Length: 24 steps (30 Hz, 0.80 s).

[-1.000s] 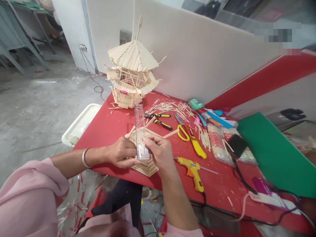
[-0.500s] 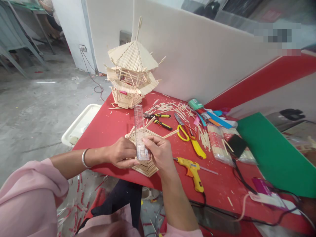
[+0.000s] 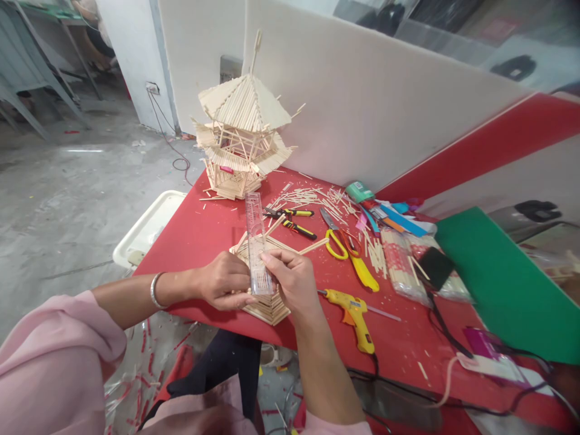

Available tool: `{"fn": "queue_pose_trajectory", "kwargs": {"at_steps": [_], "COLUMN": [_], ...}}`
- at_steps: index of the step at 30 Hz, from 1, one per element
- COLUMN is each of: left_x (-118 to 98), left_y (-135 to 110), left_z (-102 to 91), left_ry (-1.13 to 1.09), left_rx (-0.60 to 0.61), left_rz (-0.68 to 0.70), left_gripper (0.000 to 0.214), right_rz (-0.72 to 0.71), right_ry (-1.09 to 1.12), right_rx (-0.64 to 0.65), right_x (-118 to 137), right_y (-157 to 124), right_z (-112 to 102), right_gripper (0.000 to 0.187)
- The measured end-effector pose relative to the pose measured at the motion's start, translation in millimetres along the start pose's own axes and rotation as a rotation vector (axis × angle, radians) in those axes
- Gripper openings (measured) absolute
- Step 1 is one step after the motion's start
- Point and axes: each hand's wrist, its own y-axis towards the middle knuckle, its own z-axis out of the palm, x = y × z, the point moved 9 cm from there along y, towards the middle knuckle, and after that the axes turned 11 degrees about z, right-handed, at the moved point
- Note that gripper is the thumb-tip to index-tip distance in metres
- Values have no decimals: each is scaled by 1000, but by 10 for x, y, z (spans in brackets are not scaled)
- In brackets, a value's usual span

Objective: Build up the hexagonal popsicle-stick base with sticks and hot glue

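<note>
A stick pagoda (image 3: 251,109) stands at the far left corner of the worktop (image 3: 194,248), roofed and tipped with a spire, and looks largely built. The hexagonal stick panel (image 3: 272,311), near the front edge, seems only part-way along: rings of sticks fill its near side, while longer sticks jut past its far and right rim. Its middle is covered, so how much remains there cannot be told.

The right hand (image 3: 292,275) pinches the near end of a clear ruler (image 3: 256,238) between thumb and fingers, the ruler lying over the panel and pointing towards the pagoda. The left hand (image 3: 229,281) has its fingers curled in beside the ruler's left side; whether they grip anything cannot be told.

Bare red surface shows between the panel and the left edge, giving that side the most room. The front edge runs close under the panel. To the right, room is tighter: a glue gun (image 3: 351,305) lies just beside the right hand, with scissors (image 3: 335,244) and pliers (image 3: 299,228) beyond the panel.
</note>
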Motion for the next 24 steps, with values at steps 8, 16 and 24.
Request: {"fn": "queue_pose_trajectory", "kwargs": {"at_steps": [8, 16, 24], "left_x": [9, -3, 13], "left_y": [-49, 3, -39], "left_z": [45, -1, 47], "left_ry": [14, -19, 24], "left_rx": [52, 3, 82], "left_rz": [-4, 3, -19], "left_gripper": [39, 39, 42], "right_rz": [1, -6, -16], "right_ry": [-24, -14, 24], "right_rx": [-9, 5, -3], "right_x": [-2, -11, 32], "right_y": [-9, 2, -25], "right_z": [-10, -13, -16], "right_gripper": [33, 32, 30]}}
